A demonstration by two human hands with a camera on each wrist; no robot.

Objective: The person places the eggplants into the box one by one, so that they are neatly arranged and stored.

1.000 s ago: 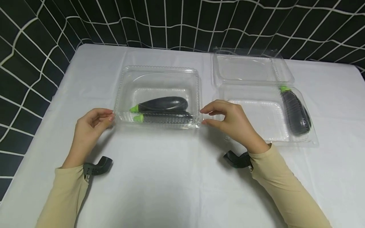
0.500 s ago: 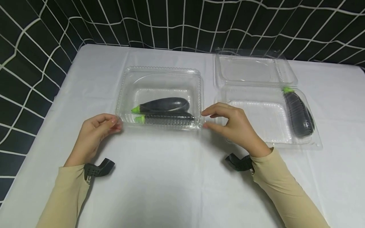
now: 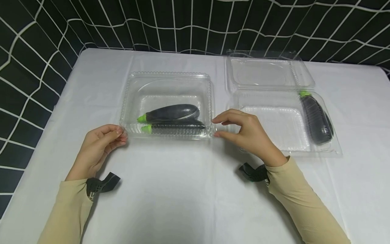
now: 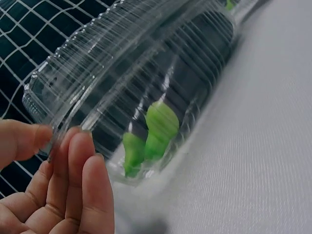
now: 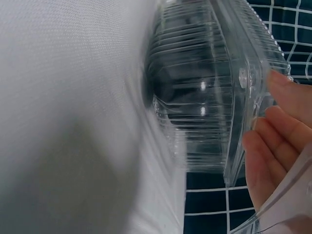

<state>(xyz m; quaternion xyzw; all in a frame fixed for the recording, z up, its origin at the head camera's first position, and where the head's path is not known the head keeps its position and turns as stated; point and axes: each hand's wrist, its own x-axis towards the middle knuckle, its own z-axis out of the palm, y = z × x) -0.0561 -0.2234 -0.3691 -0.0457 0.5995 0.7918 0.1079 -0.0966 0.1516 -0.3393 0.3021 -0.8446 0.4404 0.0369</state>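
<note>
Head camera: nearest, a broad stretch of white cloth [image 3: 164, 196] lies between the tan sleeves [image 3: 68, 210] and runs up to the front edge of a clear container [image 3: 169, 74]. The left hand [image 3: 102, 145] pinches the rim at its front left corner; the right hand [image 3: 246, 130] holds the front right corner with curved thumb and fingers, set slightly apart. The lid lies over the base; whether it is latched I cannot tell. Inside, two glossy dark eggplants [image 3: 172, 113] lie side by side near the front wall, green ends leftward. A narrow gap separates a second container [image 3: 274, 127] on the right, its raised lid [image 3: 260, 73] behind, another eggplant [image 3: 317, 120] along its right wall. Beyond stands a dark backdrop [image 3: 202, 18] with white grid lines.
</note>
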